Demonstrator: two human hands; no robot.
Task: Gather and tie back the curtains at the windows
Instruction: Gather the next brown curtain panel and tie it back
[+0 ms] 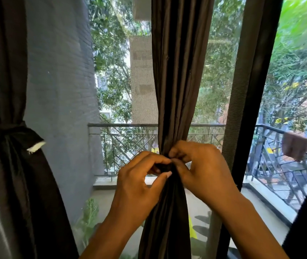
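A dark brown curtain point(179, 71) hangs in the middle of the window, gathered into a narrow bunch at waist height. My left hand point(139, 182) pinches the dark tie band point(164, 166) at the gather from the left. My right hand point(199, 165) grips the same spot from the right, fingers curled over the band. The knot itself is mostly hidden between my fingers. At the far left a second dark curtain point(12, 71) hangs tied back with a band point(5, 127) that has a white tag end.
A dark window frame post point(250, 90) stands just right of the curtain. Behind the mesh screen lie a balcony railing point(130, 125), a grey wall point(61, 90), a plant point(89, 215) and trees. A brown cloth point(294, 146) hangs on the railing at right.
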